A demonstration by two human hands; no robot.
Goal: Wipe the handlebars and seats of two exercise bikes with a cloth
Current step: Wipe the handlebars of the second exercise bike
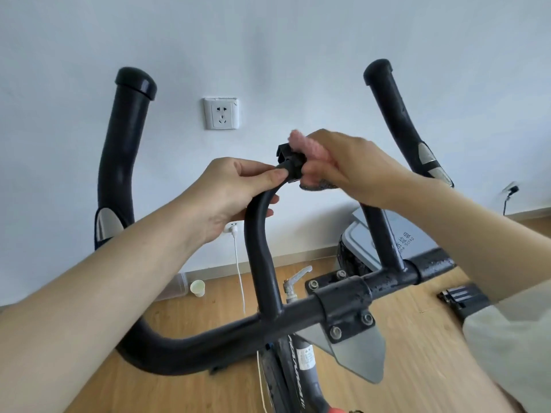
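While the left hand (238,189) pinches the tube of the handlebar's inner loop (259,251) near its top between thumb and fingers, the right hand (351,165) is curled round a pink cloth (310,150) and holds it against the small black bracket (290,162) at the loop's crown. The cloth lies just to the right of the left-hand grip, nearly touching it. From the crown the loop's tube runs down on either side to the crossbar (298,314), its long axis roughly upright; the right leg drops beneath the right wrist, so that hand is nearer to it and a downward stroke along it looks likely. The left horn (122,150) and right horn (390,105) point up toward the wall, well apart from the cloth; no seat is in view
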